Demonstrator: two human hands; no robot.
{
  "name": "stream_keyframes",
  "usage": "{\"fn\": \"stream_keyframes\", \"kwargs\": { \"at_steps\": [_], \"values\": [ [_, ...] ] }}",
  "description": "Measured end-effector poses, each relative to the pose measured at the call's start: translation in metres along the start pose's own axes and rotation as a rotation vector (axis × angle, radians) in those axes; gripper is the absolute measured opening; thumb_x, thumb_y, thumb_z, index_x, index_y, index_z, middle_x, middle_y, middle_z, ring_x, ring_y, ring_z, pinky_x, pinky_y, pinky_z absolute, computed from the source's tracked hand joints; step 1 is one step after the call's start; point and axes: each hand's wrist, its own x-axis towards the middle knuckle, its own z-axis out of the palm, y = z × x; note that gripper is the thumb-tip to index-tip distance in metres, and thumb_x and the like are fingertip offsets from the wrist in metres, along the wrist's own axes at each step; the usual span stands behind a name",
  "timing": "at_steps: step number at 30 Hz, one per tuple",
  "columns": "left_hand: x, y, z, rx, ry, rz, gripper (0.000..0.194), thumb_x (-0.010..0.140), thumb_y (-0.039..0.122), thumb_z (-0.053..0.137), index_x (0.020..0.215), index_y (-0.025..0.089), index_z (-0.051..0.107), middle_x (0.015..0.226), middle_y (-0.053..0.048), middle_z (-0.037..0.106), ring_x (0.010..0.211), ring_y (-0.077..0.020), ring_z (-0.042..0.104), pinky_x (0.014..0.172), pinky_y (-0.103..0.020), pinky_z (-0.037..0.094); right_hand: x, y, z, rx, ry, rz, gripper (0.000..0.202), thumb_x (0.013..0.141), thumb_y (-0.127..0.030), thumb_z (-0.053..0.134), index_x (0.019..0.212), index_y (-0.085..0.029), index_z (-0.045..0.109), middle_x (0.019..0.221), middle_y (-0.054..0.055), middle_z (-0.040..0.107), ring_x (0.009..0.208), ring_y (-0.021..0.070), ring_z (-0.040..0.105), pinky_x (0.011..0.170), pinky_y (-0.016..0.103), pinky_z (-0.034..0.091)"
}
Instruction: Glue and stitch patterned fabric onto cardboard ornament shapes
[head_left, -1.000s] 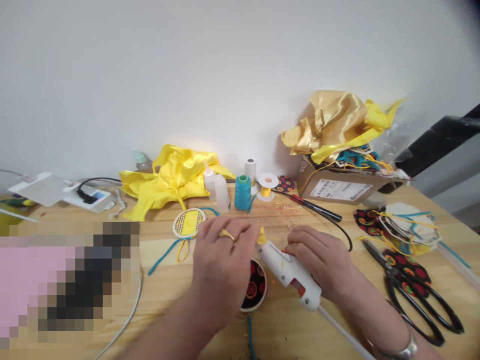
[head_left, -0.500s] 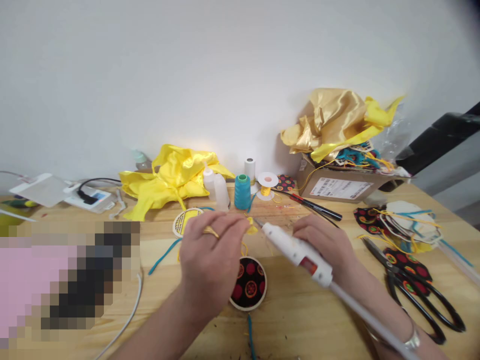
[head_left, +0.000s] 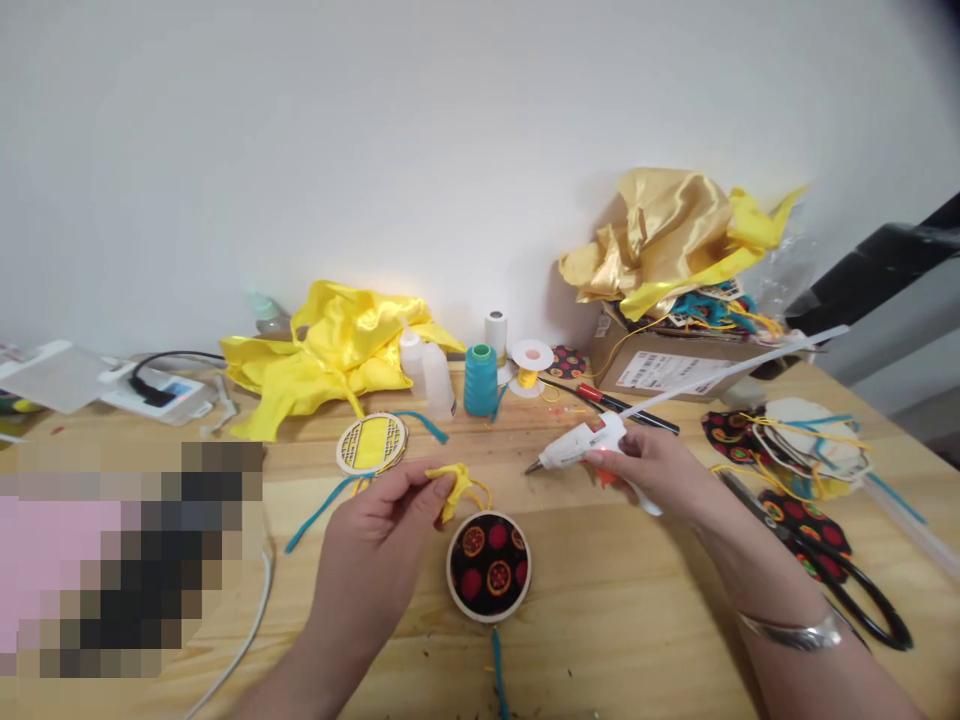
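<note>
My left hand point(head_left: 386, 540) pinches a small crumpled piece of yellow fabric point(head_left: 451, 490) between thumb and fingers. Just below and right of it lies a round hoop point(head_left: 489, 567) with dark patterned fabric, a yellow loop at its top and a teal cord point(head_left: 499, 675) at its bottom. My right hand point(head_left: 656, 470) is wrapped round the handle of a white glue gun point(head_left: 577, 447), whose nozzle points down and left, apart from the fabric. A glue stick point(head_left: 739, 372) sticks out of the gun's back. Behind my left hand rests a lattice hoop with yellow fabric point(head_left: 368, 445).
Yellow satin point(head_left: 330, 350), two squeeze bottles point(head_left: 437, 380), a teal thread cone point(head_left: 481, 382) and a yellow spool point(head_left: 529, 378) stand along the wall. A cardboard box point(head_left: 652, 360) holds fabric. Black scissors point(head_left: 847, 590) lie at the right, and a white cable point(head_left: 251, 635) runs at the left.
My left hand has moved left and down with the yellow fabric. The glue gun has turned in my right hand, and its nozzle is farther from the fabric. The dark hoop is now fully uncovered.
</note>
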Motion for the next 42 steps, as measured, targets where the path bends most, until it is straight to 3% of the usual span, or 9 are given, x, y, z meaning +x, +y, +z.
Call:
{"fn": "stream_keyframes", "kwargs": {
  "at_steps": [10, 16, 22, 24, 27, 29, 32, 36, 42],
  "values": [
    [0.005, -0.013, 0.005, -0.236, -0.077, -0.084, 0.012, 0.076, 0.029, 0.063, 0.078, 0.018, 0.066, 0.060, 0.003, 0.063, 0.059, -0.0122, 0.061, 0.063, -0.024, 0.050, -0.015, -0.007, 0.010, 0.497, 0.128, 0.009, 0.038, 0.066, -0.050, 0.067, 0.076, -0.015, 0.056, 0.050, -0.005, 0.047, 0.039, 0.0064, 0.035, 0.037, 0.020, 0.026],
    [0.005, -0.006, 0.001, -0.248, -0.076, -0.099, 0.010, 0.074, 0.028, 0.063, 0.074, 0.018, 0.067, 0.057, 0.003, 0.062, 0.056, -0.0113, 0.058, 0.056, -0.021, 0.048, -0.015, -0.002, 0.020, 0.500, 0.214, 0.113, 0.040, 0.064, -0.051, 0.069, 0.068, -0.015, 0.054, 0.045, -0.007, 0.043, 0.037, 0.0049, 0.031, 0.035, 0.019, 0.021],
    [0.004, -0.005, 0.002, -0.273, -0.079, -0.104, 0.008, 0.074, 0.025, 0.063, 0.077, 0.019, 0.068, 0.061, 0.003, 0.063, 0.059, -0.0104, 0.058, 0.058, -0.020, 0.048, -0.018, 0.000, 0.023, 0.606, 0.120, 0.135, 0.041, 0.056, -0.036, 0.077, 0.083, -0.013, 0.057, 0.051, -0.004, 0.054, 0.039, 0.0069, 0.044, 0.034, 0.018, 0.032],
    [0.004, -0.006, 0.003, -0.282, -0.081, -0.100, 0.007, 0.074, 0.024, 0.064, 0.076, 0.019, 0.068, 0.062, 0.003, 0.064, 0.059, -0.0103, 0.058, 0.058, -0.020, 0.048, -0.020, 0.002, 0.020, 0.644, 0.140, 0.167, 0.047, 0.054, -0.029, 0.079, 0.093, -0.014, 0.056, 0.060, 0.000, 0.061, 0.046, 0.0115, 0.055, 0.038, 0.021, 0.043],
    [0.004, -0.006, 0.003, -0.291, -0.080, -0.086, 0.007, 0.074, 0.024, 0.063, 0.076, 0.019, 0.068, 0.061, 0.003, 0.063, 0.059, -0.0099, 0.057, 0.058, -0.019, 0.048, -0.024, 0.006, 0.013, 0.652, 0.236, 0.187, 0.060, 0.055, -0.025, 0.078, 0.108, -0.014, 0.051, 0.095, 0.012, 0.067, 0.081, 0.0231, 0.066, 0.069, 0.032, 0.056],
    [0.004, -0.005, 0.003, -0.284, -0.078, -0.095, 0.007, 0.074, 0.024, 0.063, 0.075, 0.019, 0.068, 0.060, 0.004, 0.063, 0.058, -0.0096, 0.056, 0.058, -0.018, 0.047, -0.029, 0.007, 0.012, 0.498, 0.385, 0.102, 0.068, 0.061, -0.030, 0.075, 0.119, -0.013, 0.045, 0.118, 0.017, 0.057, 0.104, 0.0272, 0.058, 0.084, 0.038, 0.052],
    [0.002, -0.003, 0.004, -0.264, -0.120, -0.162, 0.008, 0.073, 0.025, 0.064, 0.073, 0.019, 0.069, 0.058, 0.004, 0.062, 0.056, -0.0094, 0.056, 0.056, -0.017, 0.047, -0.040, -0.001, 0.023, 0.146, 0.562, -0.157, 0.061, 0.072, -0.037, 0.065, 0.125, -0.018, 0.043, 0.128, 0.014, 0.048, 0.113, 0.0276, 0.051, 0.086, 0.042, 0.050],
    [0.000, -0.002, 0.008, -0.268, -0.234, -0.252, 0.011, 0.073, 0.028, 0.064, 0.072, 0.018, 0.068, 0.054, 0.004, 0.062, 0.053, -0.0091, 0.055, 0.053, -0.017, 0.045, -0.045, -0.029, 0.054, 0.010, 0.242, -0.401, 0.026, 0.082, -0.031, 0.055, 0.104, -0.022, 0.062, 0.104, 0.008, 0.061, 0.091, 0.0184, 0.059, 0.073, 0.031, 0.052],
    [-0.005, -0.007, 0.016, -0.397, -0.316, -0.299, 0.010, 0.072, 0.024, 0.065, 0.080, 0.018, 0.068, 0.062, 0.003, 0.065, 0.057, -0.0088, 0.056, 0.058, -0.018, 0.047, -0.032, -0.044, 0.085, 0.128, -0.105, -0.396, 0.026, 0.081, -0.028, 0.058, 0.105, -0.022, 0.064, 0.088, 0.003, 0.066, 0.076, 0.0137, 0.061, 0.067, 0.026, 0.051]
  ]
}}
